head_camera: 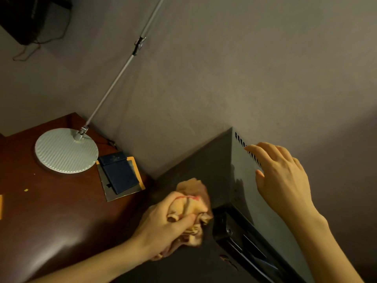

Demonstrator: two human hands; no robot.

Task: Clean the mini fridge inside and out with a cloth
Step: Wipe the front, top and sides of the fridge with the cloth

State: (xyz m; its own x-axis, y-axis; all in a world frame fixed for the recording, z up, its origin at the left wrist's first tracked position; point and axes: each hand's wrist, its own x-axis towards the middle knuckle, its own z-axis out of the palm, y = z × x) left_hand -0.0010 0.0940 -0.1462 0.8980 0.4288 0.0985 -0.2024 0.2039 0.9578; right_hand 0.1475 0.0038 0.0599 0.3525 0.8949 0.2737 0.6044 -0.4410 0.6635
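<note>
Left grip [169, 223] curls tight round the bunched cloth [193, 190], held against the mini fridge's [195, 158] dark face, near its corner edge. Right grip [283, 176], fingers loosely spread, touches the fridge's lighter panel at the vent slots [238, 137]. Bare wall [224, 68] rises behind the fridge. Just left of the fridge, the worktop [61, 211] carries a lamp base [66, 151] and a blue booklet [119, 172].
</note>
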